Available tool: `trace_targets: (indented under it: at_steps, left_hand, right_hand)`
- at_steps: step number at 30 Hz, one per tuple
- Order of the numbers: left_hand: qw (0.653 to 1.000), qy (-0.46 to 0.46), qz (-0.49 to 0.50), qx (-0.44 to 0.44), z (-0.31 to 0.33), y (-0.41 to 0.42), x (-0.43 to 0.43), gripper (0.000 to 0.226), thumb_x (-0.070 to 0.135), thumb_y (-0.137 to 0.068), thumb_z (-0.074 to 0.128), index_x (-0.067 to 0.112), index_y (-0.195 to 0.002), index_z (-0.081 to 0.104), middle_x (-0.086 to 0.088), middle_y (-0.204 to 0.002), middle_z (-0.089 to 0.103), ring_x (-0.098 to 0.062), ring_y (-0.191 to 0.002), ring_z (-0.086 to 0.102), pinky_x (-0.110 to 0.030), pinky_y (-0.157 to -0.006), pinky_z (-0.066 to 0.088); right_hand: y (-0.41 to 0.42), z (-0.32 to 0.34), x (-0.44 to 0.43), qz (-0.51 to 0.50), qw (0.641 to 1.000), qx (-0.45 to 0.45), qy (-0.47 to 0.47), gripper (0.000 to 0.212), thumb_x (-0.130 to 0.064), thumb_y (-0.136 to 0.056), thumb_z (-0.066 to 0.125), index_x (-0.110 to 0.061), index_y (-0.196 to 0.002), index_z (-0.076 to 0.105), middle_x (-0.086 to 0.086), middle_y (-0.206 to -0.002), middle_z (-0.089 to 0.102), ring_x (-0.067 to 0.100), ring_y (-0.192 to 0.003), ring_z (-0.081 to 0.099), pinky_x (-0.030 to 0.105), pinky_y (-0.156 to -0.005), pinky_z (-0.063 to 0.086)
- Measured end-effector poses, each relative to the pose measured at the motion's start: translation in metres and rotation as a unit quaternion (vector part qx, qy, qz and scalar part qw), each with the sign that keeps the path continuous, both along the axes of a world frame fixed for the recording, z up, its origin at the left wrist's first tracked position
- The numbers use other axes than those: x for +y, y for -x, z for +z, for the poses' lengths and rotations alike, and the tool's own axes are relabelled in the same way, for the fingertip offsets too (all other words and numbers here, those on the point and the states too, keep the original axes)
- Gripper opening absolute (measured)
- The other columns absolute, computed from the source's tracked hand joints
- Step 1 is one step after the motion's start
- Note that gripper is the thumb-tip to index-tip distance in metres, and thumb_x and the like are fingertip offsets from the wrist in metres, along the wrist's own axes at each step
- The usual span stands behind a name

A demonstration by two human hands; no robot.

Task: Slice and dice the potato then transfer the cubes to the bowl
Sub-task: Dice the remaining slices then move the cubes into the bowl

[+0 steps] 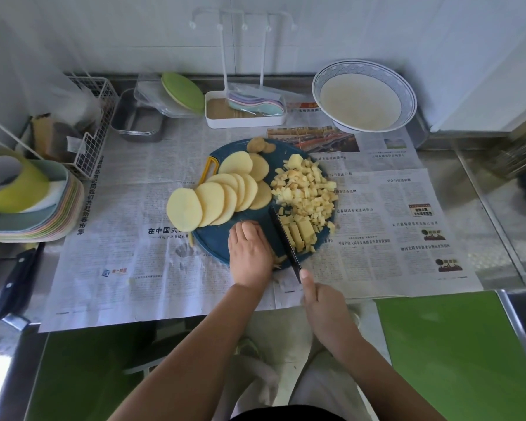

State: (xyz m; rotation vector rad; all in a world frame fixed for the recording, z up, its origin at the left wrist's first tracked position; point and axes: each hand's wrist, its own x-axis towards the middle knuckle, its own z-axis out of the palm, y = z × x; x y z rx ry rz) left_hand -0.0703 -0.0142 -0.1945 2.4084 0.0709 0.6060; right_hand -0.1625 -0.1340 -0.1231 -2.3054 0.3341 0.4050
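Newspaper (119, 238), bowl (362, 65) on steel counter (480, 226)

Matt printed paper is seen in the newspaper (128, 238) under the board (213, 243), itself of matt dark plastic and laid with smooth-faced slices (207, 202) and a dark matt knife (283, 235), while behind the board a glossy glazed bowl (362, 98), a dull metal tray (137, 123) and a white-coated wire rack (91, 147) are seen.

A: How's the light?
B: Soft, even, fairly bright — only a faint shadow beneath the bowl (362, 62).
A: Sharpness?
B: The middle is reasonably crisp; the edges are bowed and smeared by the wide lens, with blown-out glare at lower left.
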Motion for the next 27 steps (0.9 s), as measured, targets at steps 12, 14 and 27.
trace_targets:
  at_steps: [12,14,27]
  left_hand:
    - [0.998,0.062,0.002,0.034,0.007,0.0,-0.002,0.022,0.015,-0.096,0.033,0.007,-0.084,0.05,-0.009,-0.084,0.053,-0.026,-0.079,0.047,-0.031,-0.078,0.036]
    - [0.997,0.071,0.003,0.033,0.008,0.0,-0.002,0.021,0.015,-0.096,0.033,0.009,-0.083,0.048,-0.008,-0.083,0.052,-0.025,-0.079,0.046,-0.031,-0.078,0.036]
    - [0.999,0.028,0.02,0.017,0.01,0.002,-0.004,0.018,0.009,-0.088,0.033,0.005,-0.081,0.05,-0.013,-0.078,0.051,-0.031,-0.074,0.05,-0.031,-0.077,0.031]
  right_hand:
    - [0.012,-0.009,0.013,-0.069,0.993,0.027,-0.095,0.06,-0.052,-0.099,0.024,-0.015,-0.053,0.035,-0.003,-0.044,0.037,0.008,-0.042,0.039,0.024,-0.049,0.036]
    - [0.013,-0.013,0.021,-0.08,0.989,0.028,-0.117,0.062,-0.054,-0.098,0.024,-0.015,-0.051,0.036,-0.004,-0.038,0.036,0.006,-0.035,0.038,0.026,-0.048,0.036]
    - [0.008,-0.008,0.015,-0.001,1.0,0.0,0.02,0.056,-0.048,-0.101,0.024,-0.021,-0.055,0.041,-0.003,-0.058,0.05,0.01,-0.056,0.049,0.018,-0.051,0.031]
